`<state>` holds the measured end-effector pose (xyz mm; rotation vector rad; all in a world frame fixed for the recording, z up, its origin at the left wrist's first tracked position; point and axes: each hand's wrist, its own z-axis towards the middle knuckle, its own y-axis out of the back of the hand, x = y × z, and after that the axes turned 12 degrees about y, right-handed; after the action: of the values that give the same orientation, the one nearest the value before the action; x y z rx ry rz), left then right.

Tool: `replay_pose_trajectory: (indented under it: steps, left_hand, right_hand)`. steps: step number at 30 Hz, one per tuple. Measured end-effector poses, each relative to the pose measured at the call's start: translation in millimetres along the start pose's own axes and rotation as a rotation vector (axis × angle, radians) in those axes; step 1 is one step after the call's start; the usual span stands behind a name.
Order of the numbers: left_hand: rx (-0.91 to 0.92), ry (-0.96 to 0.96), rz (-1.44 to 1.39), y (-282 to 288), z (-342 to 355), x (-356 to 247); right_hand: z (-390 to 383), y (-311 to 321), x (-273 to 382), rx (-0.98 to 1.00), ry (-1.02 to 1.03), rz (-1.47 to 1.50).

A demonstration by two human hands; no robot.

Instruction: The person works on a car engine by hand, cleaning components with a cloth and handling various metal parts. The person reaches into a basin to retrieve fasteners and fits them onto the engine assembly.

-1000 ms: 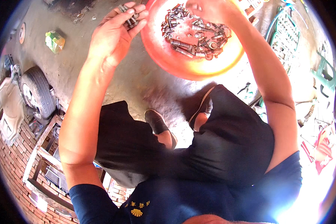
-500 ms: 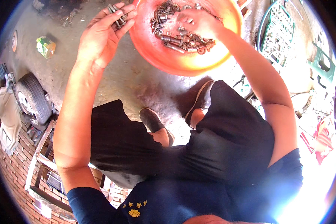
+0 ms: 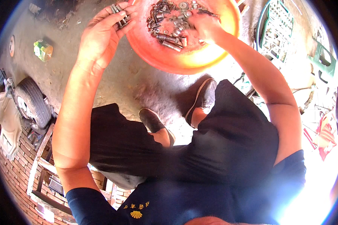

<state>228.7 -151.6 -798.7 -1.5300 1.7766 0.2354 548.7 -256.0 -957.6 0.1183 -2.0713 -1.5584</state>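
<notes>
An orange-red basin (image 3: 150, 56) stands on the floor in front of me. In it lie many loose bolts, nuts and washers (image 3: 169, 23), with a few long cylindrical metal pieces (image 3: 171, 42) at the near side of the pile. My left hand (image 3: 108, 29) is closed around several bolts (image 3: 121, 15), held just off the basin's left rim. Inside the basin, at the right of the pile, my right hand (image 3: 205, 27) reaches down among the hardware. Its fingers are smeared by motion, so whether they grip anything does not show.
A green case of sockets (image 3: 277, 32) lies open on the right. Beyond it are a green plastic stool (image 3: 323, 60) and a red bag (image 3: 326, 135). To the left are a wheel with tyre (image 3: 33, 101), a green-yellow package (image 3: 43, 50) and a metal frame (image 3: 41, 165).
My right hand has swept across the pieces toward the right, spreading the pile and baring basin bottom near its right end. My left hand keeps its bolts in nearly the same place.
</notes>
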Motion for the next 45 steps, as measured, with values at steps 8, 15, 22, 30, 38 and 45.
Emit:
replay_pose_trajectory:
  steps: [8,15,22,30,38,45]
  left_hand:
    - [-0.048,0.017,-0.017,-2.3,-6.9,3.3]
    - [-0.089,-0.001,-0.058,4.2,-11.5,-0.2]
    - [-0.04,-0.004,-0.035,-4.7,-2.1,-0.3]
    - [-0.037,0.024,-0.007,-5.4,5.7,3.5]
    - [-0.051,0.042,0.026,-10.7,3.4,2.3]
    - [-0.031,0.006,0.002,0.3,5.1,4.0]
  right_hand:
    - [51.0,98.8,-0.7,-0.11,-0.258,0.677]
    - [23.6,51.0,39.5,0.285,-0.026,0.074]
    - [-35.9,-3.1,127.8,0.042,0.21,0.245]
    - [-4.3,90.4,113.8,0.642,-0.123,0.21]
    - [-46.3,-10.7,81.7,0.022,0.155,-0.035]
    - [-24.9,33.1,88.9,0.17,-0.014,0.242]
